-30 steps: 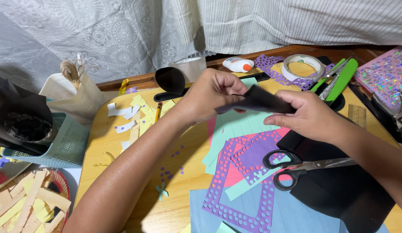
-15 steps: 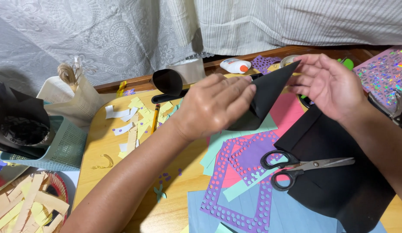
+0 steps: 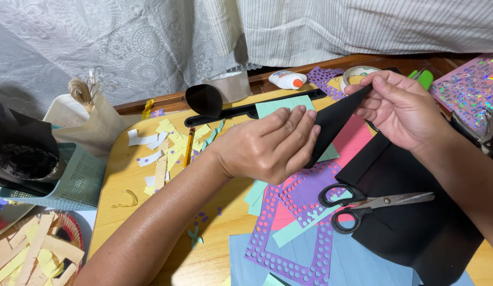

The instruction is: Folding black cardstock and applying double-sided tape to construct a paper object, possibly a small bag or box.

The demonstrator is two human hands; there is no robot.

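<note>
A folded piece of black paper point(image 3: 334, 119) is held between both hands above the table. My left hand point(image 3: 267, 143) grips its lower left end, fingers wrapped over it. My right hand point(image 3: 397, 108) pinches its upper right tip between thumb and fingers. Under the hands lie a purple punched paper frame point(image 3: 297, 233), pink paper point(image 3: 352, 137) and light green paper point(image 3: 281, 106). Black-handled scissors point(image 3: 363, 204) rest shut on a large black sheet point(image 3: 416, 222) just below my right hand.
A black spoon-shaped tool point(image 3: 214, 103), a glue bottle point(image 3: 288, 79), tape rolls point(image 3: 357, 71) and a holographic sheet point(image 3: 469, 87) sit at the back. Paper scraps point(image 3: 162, 143) and a pencil point(image 3: 188, 145) lie left. A green basket point(image 3: 72, 177) stands at the left edge.
The black paper has been stretched out: my right hand rose to the right holding its tip, and my left hand slid down along its lower end.
</note>
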